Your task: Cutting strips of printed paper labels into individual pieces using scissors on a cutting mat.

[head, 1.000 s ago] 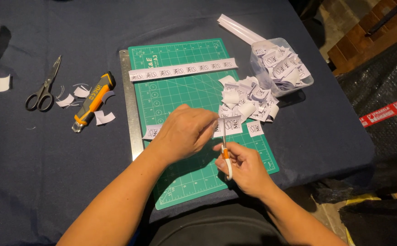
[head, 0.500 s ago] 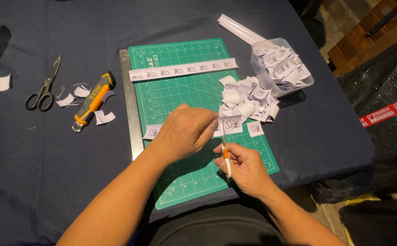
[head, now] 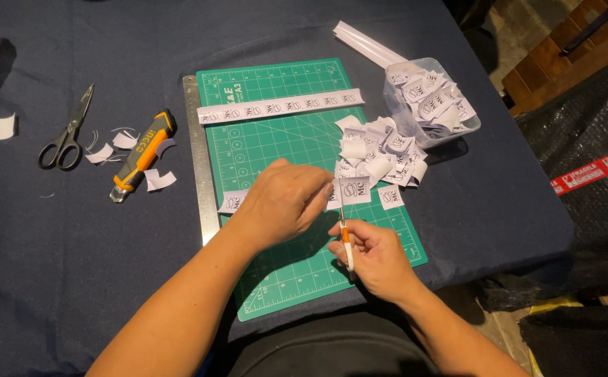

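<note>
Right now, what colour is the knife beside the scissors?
The knife is orange and black, seen best in the head view, lying beside the scissors.

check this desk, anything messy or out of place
Somewhat. Cut labels lie heaped loose on the mat beside the tub instead of inside it. Paper scraps are scattered around the utility knife near the scissors. Nothing looks damaged.
</note>
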